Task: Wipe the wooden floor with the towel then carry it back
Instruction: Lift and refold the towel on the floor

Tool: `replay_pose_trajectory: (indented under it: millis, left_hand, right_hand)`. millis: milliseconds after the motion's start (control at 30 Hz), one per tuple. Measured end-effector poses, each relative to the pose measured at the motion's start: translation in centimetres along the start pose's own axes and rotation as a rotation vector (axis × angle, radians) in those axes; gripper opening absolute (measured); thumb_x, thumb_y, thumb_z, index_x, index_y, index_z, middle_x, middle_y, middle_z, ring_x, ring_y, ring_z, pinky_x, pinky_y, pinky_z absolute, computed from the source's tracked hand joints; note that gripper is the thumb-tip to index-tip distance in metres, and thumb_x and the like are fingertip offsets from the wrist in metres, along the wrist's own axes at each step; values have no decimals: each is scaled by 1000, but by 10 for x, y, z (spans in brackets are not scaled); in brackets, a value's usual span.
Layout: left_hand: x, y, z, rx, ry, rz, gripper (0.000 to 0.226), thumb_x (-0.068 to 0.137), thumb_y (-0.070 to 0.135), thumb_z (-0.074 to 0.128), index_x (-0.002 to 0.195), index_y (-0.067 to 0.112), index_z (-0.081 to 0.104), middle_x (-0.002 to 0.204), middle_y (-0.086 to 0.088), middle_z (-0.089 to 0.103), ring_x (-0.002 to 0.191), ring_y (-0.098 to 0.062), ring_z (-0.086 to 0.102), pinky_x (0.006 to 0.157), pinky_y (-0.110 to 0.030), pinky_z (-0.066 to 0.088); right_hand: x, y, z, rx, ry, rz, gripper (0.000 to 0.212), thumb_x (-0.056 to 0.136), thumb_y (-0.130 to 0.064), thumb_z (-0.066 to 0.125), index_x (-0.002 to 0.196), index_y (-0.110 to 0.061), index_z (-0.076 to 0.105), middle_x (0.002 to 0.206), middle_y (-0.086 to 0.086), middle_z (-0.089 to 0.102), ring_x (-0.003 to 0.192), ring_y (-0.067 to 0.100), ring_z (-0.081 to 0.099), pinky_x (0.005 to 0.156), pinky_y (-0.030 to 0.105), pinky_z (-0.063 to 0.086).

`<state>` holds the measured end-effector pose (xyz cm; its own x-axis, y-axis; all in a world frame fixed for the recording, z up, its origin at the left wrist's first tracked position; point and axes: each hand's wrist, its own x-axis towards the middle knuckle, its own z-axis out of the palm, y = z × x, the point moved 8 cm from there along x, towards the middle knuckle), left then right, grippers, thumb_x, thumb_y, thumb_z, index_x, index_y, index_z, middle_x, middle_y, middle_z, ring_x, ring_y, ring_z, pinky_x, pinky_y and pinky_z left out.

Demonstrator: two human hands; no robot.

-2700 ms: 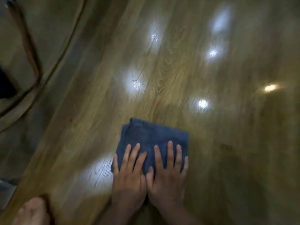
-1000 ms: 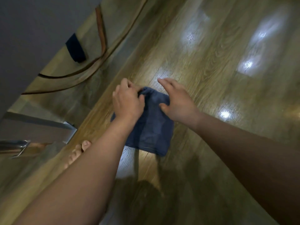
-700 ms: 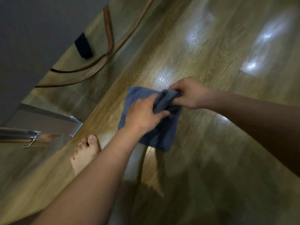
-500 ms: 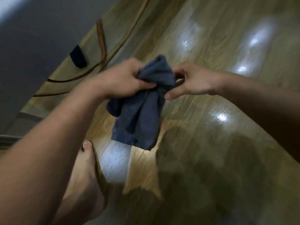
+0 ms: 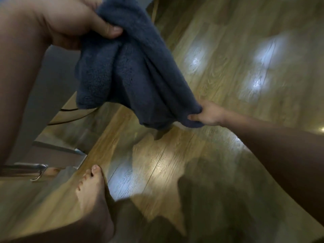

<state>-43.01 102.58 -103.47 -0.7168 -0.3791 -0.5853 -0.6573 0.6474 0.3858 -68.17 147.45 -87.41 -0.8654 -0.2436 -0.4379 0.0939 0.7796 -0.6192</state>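
Head view | left hand (image 5: 70,20) grips towel (image 5: 133,71) top, right hand (image 5: 208,114) pinches its lower corner | I'd bunch it clear above the wooden floor (image 5: 228,67), then carry.

Open room to our right, clutter on our left

The wooden floor (image 5: 228,85) gave us open room ahead and to the right. On the left stood a grey panel (image 5: 47,95), a dark cable (image 5: 68,121) at its foot, a metal handle (image 5: 26,168) and our bare foot (image 5: 91,193). The towel (image 5: 140,76), gripped between our left hand (image 5: 70,23) and right hand (image 5: 208,114), hung across the middle.
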Motion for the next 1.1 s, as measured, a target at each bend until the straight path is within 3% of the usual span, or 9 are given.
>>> replay_pose_trajectory:
  millis: [167, 267, 333, 467, 633, 767, 867, 1000, 1100]
  left_hand:
    - [50, 241, -107, -97, -116, 329, 30, 103, 36, 39, 131, 41, 48, 127, 15, 64, 126, -35, 52, 88, -34, 54]
    - [17, 395, -132, -638, -546, 413, 49, 89, 30, 65, 136, 21, 57, 126, -2, 69, 119, -24, 64, 79, -36, 60]
    - [-9, 408, -91, -806, -623, 324, 45, 92, 28, 58, 134, 11, 58, 122, -8, 70, 111, -23, 68, 83, -38, 58]
    - [-56, 407, 12, -1192, -784, 116, 40, 100, 28, 44, 124, 1, 61, 120, -16, 69, 109, -28, 67, 97, -42, 50]
    - [-76, 367, 107, -1660, -753, -108, 58, 94, 54, 49, 131, 10, 58, 129, -18, 63, 120, -36, 60, 110, -53, 39]
    - [-72, 295, 153, -1371, -568, -365, 42, 94, 54, 55, 121, 23, 59, 121, -2, 66, 106, -24, 65, 93, -45, 51]
    - [-56, 272, 143, -1000, -313, -282, 17, 92, 29, 68, 104, 23, 58, 97, 2, 69, 85, -15, 69, 68, -35, 56]
    - [-31, 326, 89, -474, 51, 307, 18, 84, 13, 69, 92, 23, 56, 83, 7, 61, 81, -19, 64, 77, -35, 52]
    - [-23, 386, 89, -86, 48, 714, 24, 87, 17, 66, 110, 15, 60, 108, -3, 61, 103, -23, 58, 91, -34, 46]
  right_hand:
    - [-30, 45, -51, 201, -54, 138, 6, 92, -19, 69, 96, -18, 74, 91, 0, 77, 85, 15, 71, 72, 25, 55]
    - [-47, 54, -79, 361, -45, 265, 16, 91, -8, 67, 106, -3, 71, 94, 13, 77, 82, 23, 72, 76, 33, 60]
    - [-58, 46, -95, 353, -51, 329, 25, 92, -7, 64, 115, 1, 66, 101, 21, 73, 80, 27, 70, 77, 40, 60]
    - [-65, -8, -104, 516, 9, 273, 30, 95, -4, 59, 122, 9, 57, 75, 17, 72, 58, 22, 72, 44, 27, 54]
    - [-59, -63, -22, 860, -456, 166, 59, 89, -35, 64, 138, -10, 40, 103, 28, 71, 95, 37, 73, 69, 42, 63]
    - [-31, 21, -23, 447, 27, 260, 31, 99, -22, 58, 128, -10, 58, 103, 16, 70, 92, 29, 73, 73, 36, 58]
    - [-36, 74, 4, -79, 133, 257, 41, 98, -28, 57, 136, -11, 58, 132, 15, 63, 124, 32, 58, 97, 33, 45]
    - [-40, 94, 48, -429, -26, 136, 62, 100, -53, 41, 155, -25, 30, 149, 6, 49, 137, 29, 43, 109, 43, 39]
    - [-44, 93, 48, -380, -94, 152, 50, 100, -60, 32, 134, -30, 53, 115, 4, 65, 119, 32, 56, 94, 41, 44]
